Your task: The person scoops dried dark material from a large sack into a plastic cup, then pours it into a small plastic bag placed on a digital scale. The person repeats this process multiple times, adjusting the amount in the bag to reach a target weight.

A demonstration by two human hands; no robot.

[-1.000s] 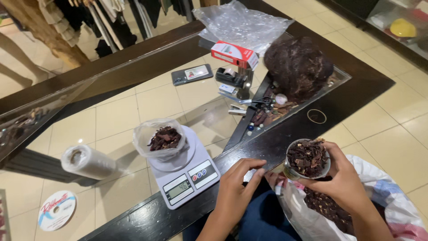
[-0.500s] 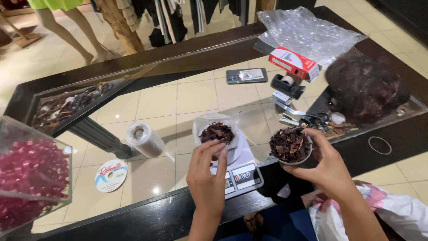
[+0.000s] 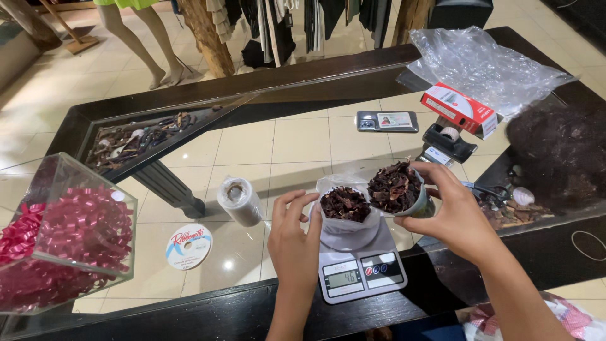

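Observation:
My right hand [image 3: 456,218] holds a small cup [image 3: 400,190] heaped with dark dried pieces, tilted against the rim of a clear plastic bag [image 3: 345,212]. The bag holds more of the same dark pieces and stands on a small white digital scale [image 3: 358,264]. My left hand [image 3: 293,235] rests against the bag's left side, fingers spread along it. The scale sits on a glass-topped counter [image 3: 252,158] with a dark frame.
A roll of clear bags [image 3: 239,201] and a round tape disc [image 3: 189,245] lie left of the scale. A clear box of pink bows [image 3: 60,237] stands at far left. A red-and-white box [image 3: 459,108], tape dispenser [image 3: 449,141], phone [image 3: 387,120], crumpled plastic [image 3: 483,63] and a dark fibrous heap [image 3: 562,155] lie at right.
The view has swung left and closer. My right hand has brought the cup up from my lap to the bag's rim; my left hand has moved onto the bag on the scale.

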